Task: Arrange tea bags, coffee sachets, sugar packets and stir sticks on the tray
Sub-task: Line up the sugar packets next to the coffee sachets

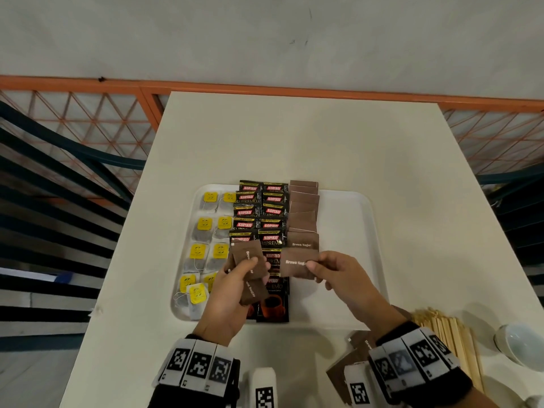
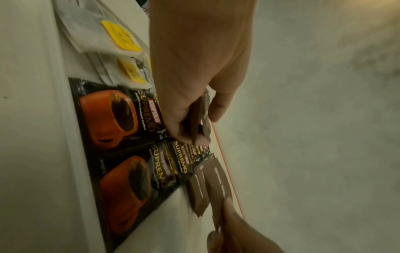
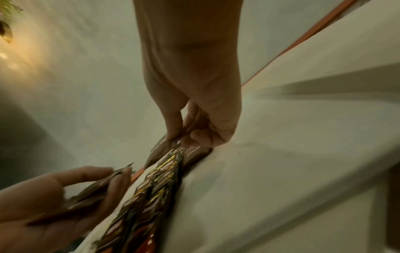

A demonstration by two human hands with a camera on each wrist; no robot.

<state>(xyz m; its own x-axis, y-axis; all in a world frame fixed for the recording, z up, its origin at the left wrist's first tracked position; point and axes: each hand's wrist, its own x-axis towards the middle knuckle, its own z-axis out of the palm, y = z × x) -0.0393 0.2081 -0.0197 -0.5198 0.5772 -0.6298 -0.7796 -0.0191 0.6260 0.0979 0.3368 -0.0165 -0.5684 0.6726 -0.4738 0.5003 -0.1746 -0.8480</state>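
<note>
A white tray (image 1: 350, 231) holds yellow-tagged tea bags (image 1: 204, 231) at the left, black coffee sachets (image 1: 260, 213) in two columns in the middle, and a column of brown sugar packets (image 1: 303, 216) to their right. My left hand (image 1: 235, 278) grips a small stack of brown sugar packets (image 1: 248, 260) above the coffee sachets (image 2: 129, 154); the stack (image 2: 200, 118) sits between thumb and fingers. My right hand (image 1: 332, 269) pinches one brown sugar packet (image 1: 297, 262) at the near end of the sugar column. In the right wrist view that packet (image 3: 162, 145) is low over the tray.
Wooden stir sticks (image 1: 453, 337) lie on the table at the near right, with more brown sugar packets (image 1: 353, 357) beside them and a white bowl (image 1: 519, 343) at the far right. An orange mesh fence (image 1: 88, 119) runs behind the table. The tray's right part is bare.
</note>
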